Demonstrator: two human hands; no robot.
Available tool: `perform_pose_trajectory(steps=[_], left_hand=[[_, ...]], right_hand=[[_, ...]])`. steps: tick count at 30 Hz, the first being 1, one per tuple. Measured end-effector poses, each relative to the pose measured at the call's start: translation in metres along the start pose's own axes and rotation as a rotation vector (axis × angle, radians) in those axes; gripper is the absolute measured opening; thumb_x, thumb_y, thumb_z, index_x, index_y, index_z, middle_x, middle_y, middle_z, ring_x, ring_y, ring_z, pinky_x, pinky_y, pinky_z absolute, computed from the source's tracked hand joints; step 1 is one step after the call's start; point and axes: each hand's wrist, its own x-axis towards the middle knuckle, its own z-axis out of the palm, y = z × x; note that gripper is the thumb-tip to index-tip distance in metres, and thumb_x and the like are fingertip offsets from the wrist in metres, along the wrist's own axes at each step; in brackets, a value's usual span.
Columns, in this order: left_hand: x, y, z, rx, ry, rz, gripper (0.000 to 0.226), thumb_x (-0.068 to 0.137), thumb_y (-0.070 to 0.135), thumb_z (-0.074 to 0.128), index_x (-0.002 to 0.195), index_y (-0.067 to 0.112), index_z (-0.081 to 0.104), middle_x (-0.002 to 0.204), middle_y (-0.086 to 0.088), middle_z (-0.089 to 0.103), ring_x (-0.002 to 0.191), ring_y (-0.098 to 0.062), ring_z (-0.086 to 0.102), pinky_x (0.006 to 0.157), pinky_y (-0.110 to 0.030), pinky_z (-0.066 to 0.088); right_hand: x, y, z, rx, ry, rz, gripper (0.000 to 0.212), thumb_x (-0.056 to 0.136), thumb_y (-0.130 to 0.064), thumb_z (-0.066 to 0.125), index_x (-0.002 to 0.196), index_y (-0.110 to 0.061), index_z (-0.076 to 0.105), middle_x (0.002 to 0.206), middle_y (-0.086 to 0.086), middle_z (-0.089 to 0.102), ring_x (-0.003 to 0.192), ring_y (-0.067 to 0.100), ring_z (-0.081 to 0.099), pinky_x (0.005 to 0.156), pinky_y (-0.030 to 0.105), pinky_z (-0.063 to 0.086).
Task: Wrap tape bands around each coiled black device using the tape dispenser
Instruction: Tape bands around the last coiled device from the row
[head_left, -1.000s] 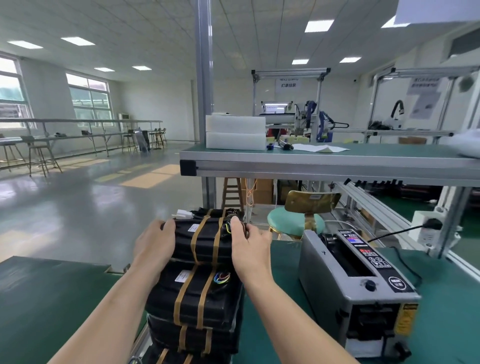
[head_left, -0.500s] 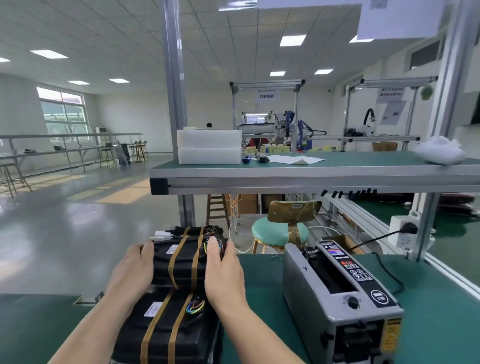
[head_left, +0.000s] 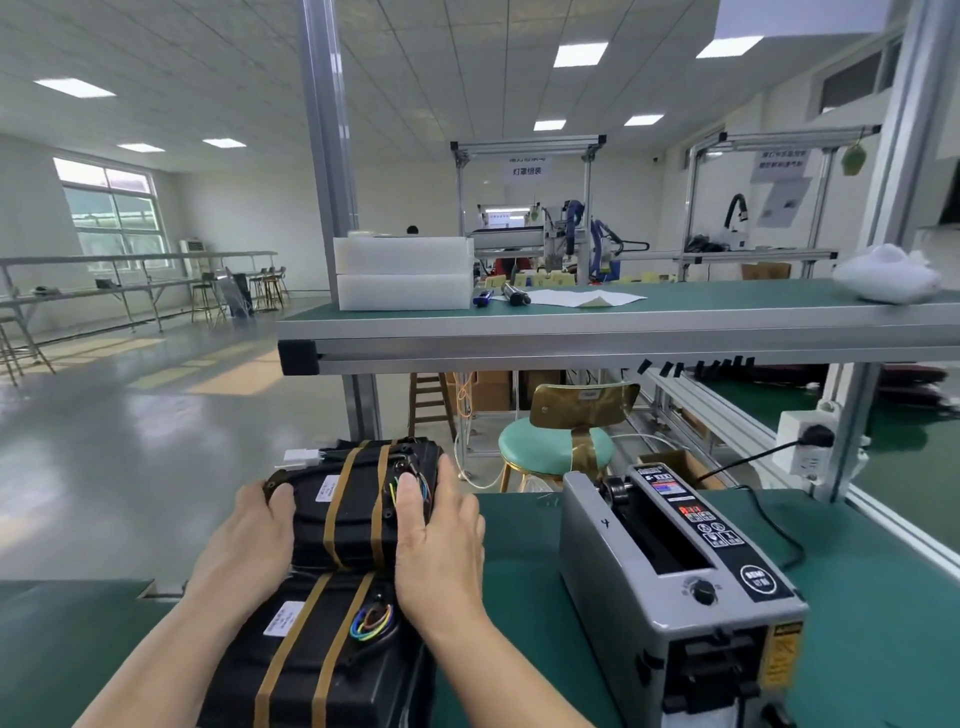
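Left of the tape dispenser (head_left: 670, 587) on the green bench (head_left: 519, 571), the upper black device (head_left: 358, 512), banded twice with tan tape, is held atop a lower device (head_left: 311, 654), clasped at its sides by the left hand (head_left: 249, 545) and the right hand (head_left: 441, 540).

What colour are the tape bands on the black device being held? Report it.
Tan-brown: two tape bands cross the black device; head view shows it.

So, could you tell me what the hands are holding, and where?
The left hand and right hand grip the upper tape-banded black device by its opposite sides.
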Motion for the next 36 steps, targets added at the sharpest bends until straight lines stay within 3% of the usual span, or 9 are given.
perform_pose_trajectory(steps=[8,13,22,28,30,32,34,36], left_hand=[[0.001,0.002,0.0,0.054,0.019,-0.021,0.038,0.103,0.04,0.024,0.106,0.009,0.046,0.094,-0.021,0.06,0.087,-0.039,0.057,0.084,-0.047,0.046],[-0.008,0.005,-0.002,0.124,0.086,0.024,0.045,0.103,0.04,0.022,0.09,0.007,0.051,0.093,-0.02,0.056,0.083,-0.034,0.048,0.074,-0.042,0.037],[-0.025,0.016,-0.007,0.167,0.107,0.087,0.04,0.101,0.041,0.022,0.097,0.013,0.05,0.101,-0.018,0.049,0.088,-0.034,0.045,0.078,-0.044,0.038],[-0.027,0.015,-0.003,0.271,0.124,0.192,0.04,0.102,0.023,0.022,0.115,0.007,0.056,0.109,-0.019,0.056,0.1,-0.035,0.044,0.083,-0.047,0.039],[-0.03,0.013,0.0,0.283,0.112,0.217,0.06,0.095,0.04,0.016,0.115,0.003,0.059,0.114,-0.024,0.057,0.104,-0.042,0.047,0.087,-0.052,0.039],[-0.035,0.013,0.0,0.221,0.146,0.152,0.077,0.081,0.062,0.01,0.114,0.013,0.058,0.121,-0.022,0.056,0.113,-0.042,0.047,0.094,-0.053,0.041],[-0.042,0.013,0.006,0.194,0.188,0.127,0.083,0.077,0.072,0.01,0.123,0.02,0.055,0.132,-0.019,0.052,0.125,-0.039,0.043,0.103,-0.053,0.038],[-0.051,0.014,0.012,0.198,0.185,0.146,0.082,0.076,0.077,0.014,0.122,0.024,0.055,0.137,-0.017,0.05,0.13,-0.039,0.042,0.107,-0.054,0.036]], right_hand=[[0.0,-0.002,-0.006,0.057,-0.098,0.017,0.068,0.098,-0.066,0.022,0.157,-0.04,0.002,0.153,0.0,0.026,0.142,0.021,0.021,0.115,0.04,0.02],[-0.005,-0.003,-0.017,0.128,-0.169,0.031,0.077,0.096,-0.069,0.024,0.158,-0.033,-0.002,0.162,0.003,0.017,0.15,0.023,0.012,0.12,0.04,0.013],[-0.017,0.0,-0.036,0.158,-0.216,0.028,0.08,0.095,-0.071,0.027,0.159,-0.028,0.006,0.163,0.005,0.018,0.151,0.022,0.014,0.122,0.039,0.014],[-0.029,0.006,-0.054,0.135,-0.203,0.013,0.077,0.097,-0.068,0.025,0.159,-0.025,0.009,0.164,0.002,0.016,0.152,0.017,0.012,0.123,0.037,0.014],[-0.037,0.01,-0.061,0.126,-0.174,-0.023,0.072,0.098,-0.065,0.027,0.157,-0.025,0.018,0.159,0.0,0.026,0.148,0.015,0.021,0.12,0.034,0.019],[-0.046,0.019,-0.07,0.127,-0.132,-0.08,0.059,0.099,-0.059,0.033,0.149,-0.028,0.034,0.141,-0.009,0.041,0.132,0.007,0.035,0.109,0.026,0.027],[-0.056,0.03,-0.08,0.101,-0.087,-0.126,0.046,0.097,-0.052,0.041,0.139,-0.034,0.045,0.124,-0.019,0.044,0.116,-0.002,0.04,0.101,0.019,0.03],[-0.065,0.041,-0.089,0.06,-0.04,-0.173,0.044,0.094,-0.047,0.047,0.135,-0.034,0.051,0.124,-0.02,0.049,0.116,-0.003,0.045,0.104,0.019,0.035]])
